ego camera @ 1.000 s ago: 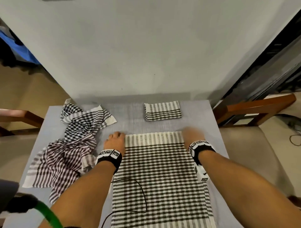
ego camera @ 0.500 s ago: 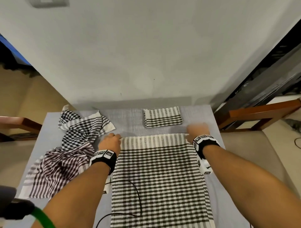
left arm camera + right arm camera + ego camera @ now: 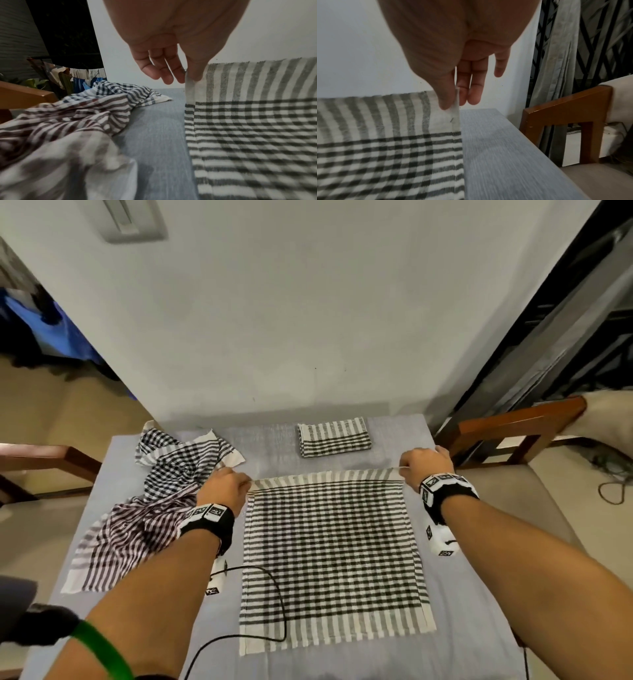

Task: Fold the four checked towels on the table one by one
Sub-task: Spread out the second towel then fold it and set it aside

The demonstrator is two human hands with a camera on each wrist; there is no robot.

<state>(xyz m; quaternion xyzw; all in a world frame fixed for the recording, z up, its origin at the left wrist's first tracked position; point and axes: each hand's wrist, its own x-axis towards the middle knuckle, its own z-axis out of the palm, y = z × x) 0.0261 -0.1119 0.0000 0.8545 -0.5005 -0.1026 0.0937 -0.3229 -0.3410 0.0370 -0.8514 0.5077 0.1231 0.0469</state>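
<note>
A black-and-white checked towel lies spread on the grey table, its far striped edge lifted off the surface. My left hand pinches the far left corner of this towel between thumb and fingers. My right hand pinches the far right corner of it the same way. One folded checked towel sits at the far edge of the table. Two unfolded checked towels, one dark and one brownish, lie crumpled at the left.
A white wall rises right behind the table. Wooden chairs stand at the left and the right. A thin black cable loops over the near left part of the spread towel.
Both hands have taken hold of the towel's far corners and raised them off the table, moving apart so the far edge is pulled taut. The view has tilted upward.
</note>
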